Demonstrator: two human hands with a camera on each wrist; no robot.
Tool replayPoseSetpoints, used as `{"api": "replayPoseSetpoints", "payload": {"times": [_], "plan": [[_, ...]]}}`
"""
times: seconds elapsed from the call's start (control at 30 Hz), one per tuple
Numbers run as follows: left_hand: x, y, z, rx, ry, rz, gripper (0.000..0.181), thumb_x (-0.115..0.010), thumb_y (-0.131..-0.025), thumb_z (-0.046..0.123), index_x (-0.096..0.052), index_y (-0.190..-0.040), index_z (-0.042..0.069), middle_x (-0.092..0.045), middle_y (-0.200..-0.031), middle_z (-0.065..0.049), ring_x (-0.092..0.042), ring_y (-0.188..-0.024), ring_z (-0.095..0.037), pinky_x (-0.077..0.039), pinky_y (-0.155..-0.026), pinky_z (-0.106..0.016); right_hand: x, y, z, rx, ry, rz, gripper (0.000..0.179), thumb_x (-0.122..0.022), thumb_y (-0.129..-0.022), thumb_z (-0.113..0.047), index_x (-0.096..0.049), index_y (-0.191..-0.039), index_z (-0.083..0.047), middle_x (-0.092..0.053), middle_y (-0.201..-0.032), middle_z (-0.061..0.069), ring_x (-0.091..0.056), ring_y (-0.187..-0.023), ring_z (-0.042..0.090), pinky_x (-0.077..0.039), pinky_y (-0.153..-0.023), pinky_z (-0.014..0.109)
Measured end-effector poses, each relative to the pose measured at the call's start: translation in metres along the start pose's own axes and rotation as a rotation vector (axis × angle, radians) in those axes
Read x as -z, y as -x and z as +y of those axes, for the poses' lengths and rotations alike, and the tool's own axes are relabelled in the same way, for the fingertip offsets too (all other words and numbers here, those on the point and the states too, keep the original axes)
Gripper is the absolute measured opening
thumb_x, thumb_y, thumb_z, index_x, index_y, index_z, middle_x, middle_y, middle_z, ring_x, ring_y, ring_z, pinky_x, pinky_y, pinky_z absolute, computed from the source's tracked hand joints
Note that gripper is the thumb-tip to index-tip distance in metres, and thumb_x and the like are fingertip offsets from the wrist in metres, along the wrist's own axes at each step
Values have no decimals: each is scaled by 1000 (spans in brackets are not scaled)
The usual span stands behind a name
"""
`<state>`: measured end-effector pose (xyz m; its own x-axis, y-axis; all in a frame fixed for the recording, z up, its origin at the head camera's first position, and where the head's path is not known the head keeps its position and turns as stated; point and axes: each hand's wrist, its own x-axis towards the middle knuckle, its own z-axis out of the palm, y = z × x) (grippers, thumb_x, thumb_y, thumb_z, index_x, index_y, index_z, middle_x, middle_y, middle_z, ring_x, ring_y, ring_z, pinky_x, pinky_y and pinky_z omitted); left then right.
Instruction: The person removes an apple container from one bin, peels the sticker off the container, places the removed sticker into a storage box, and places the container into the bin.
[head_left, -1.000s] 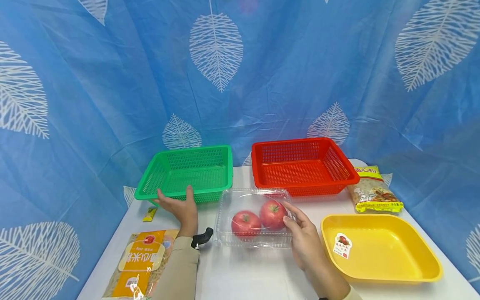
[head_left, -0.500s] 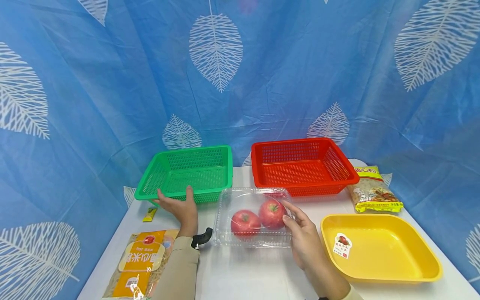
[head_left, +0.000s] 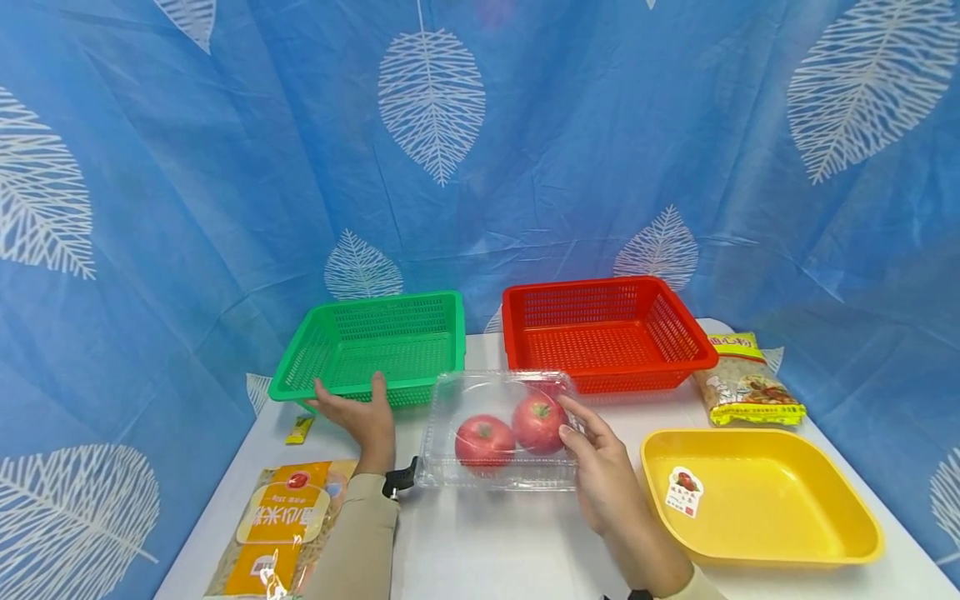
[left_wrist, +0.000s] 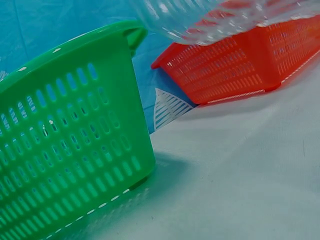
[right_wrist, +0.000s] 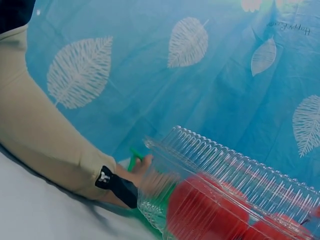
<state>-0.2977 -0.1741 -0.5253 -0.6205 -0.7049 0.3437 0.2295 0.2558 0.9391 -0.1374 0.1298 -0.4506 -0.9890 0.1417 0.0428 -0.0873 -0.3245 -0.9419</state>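
A clear plastic clamshell box (head_left: 498, 475) with two red apples (head_left: 485, 441) inside is held off the table by my right hand (head_left: 611, 475). That hand grips the box's right side, thumb near the front; its other fingers are partly hidden. Over the table, the box's underside also shows at the top of the left wrist view. My left hand (head_left: 367, 423) is at the near side of the green basket (head_left: 405, 387), its thumb raised and fingers spread, touching or close to the rim. No left fingers show in the left wrist view.
A red basket (head_left: 607, 379) stands right of the green one, behind the box. A yellow tray (head_left: 765, 500) lies at right, with a yellow-ended food bag (head_left: 750, 379) behind it. An orange bag (head_left: 288, 521) and a small yellow packet (head_left: 299, 429) lie at left.
The right hand and the box with the apples have shifted slightly left and away from me. My left hand has stayed at the green basket.
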Motion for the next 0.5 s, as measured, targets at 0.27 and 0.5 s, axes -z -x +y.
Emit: {"api": "replayPoseSetpoints", "payload": {"times": [0.27,0.5], "plan": [[1,1,1,-3,-4,4,102,-77,-95,45,-10,-167,19,21,-172,-13,16,-157,-23,-7,-125,-48,-9,0,-3,20,-23,-20,47,-52,-106,2,-50,-153,-1,-29,-165,12,-37,-142,31,-43,-106,24],[-1,-1,0,-18,-22,18,101,-79,-95,37,-11,-167,17,18,-171,-17,12,-158,-30,-8,-125,-46,-11,0,-3,20,5,-22,48,-52,-107,1,-50,-154,-2,-25,-167,13,-35,-145,32,-43,-106,23]]}}
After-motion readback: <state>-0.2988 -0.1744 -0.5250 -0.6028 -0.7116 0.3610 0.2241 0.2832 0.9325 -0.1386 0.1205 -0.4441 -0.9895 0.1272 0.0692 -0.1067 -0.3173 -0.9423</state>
